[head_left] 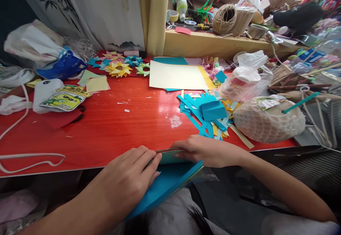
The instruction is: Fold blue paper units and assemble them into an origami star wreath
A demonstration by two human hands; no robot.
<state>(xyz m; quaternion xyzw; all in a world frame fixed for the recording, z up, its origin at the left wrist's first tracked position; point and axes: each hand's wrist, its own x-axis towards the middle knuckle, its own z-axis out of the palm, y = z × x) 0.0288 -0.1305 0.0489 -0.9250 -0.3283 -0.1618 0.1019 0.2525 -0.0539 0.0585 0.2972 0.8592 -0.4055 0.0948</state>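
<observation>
Blue paper sheets (166, 180) lie over my lap at the table's front edge, with a clear plastic edge showing at their right side. My left hand (133, 174) is closed on the upper left of the sheets, thumb tucked beneath. Across from it, my right hand (198, 150) pinches the raised far edge of the same paper. Between the two hands the paper bends upward, showing a paler green-blue face. Beyond my right hand is a heap of cut blue and yellow paper strips (205, 108).
Cream and yellow sheets (178, 75) lie on the red table (119, 135). Folded paper stars (118, 68) sit at the back left, near a yellow-green packet (64, 98). A net-wrapped coconut with a straw (269, 119) stands right. A white cable (32, 155) loops at the front left.
</observation>
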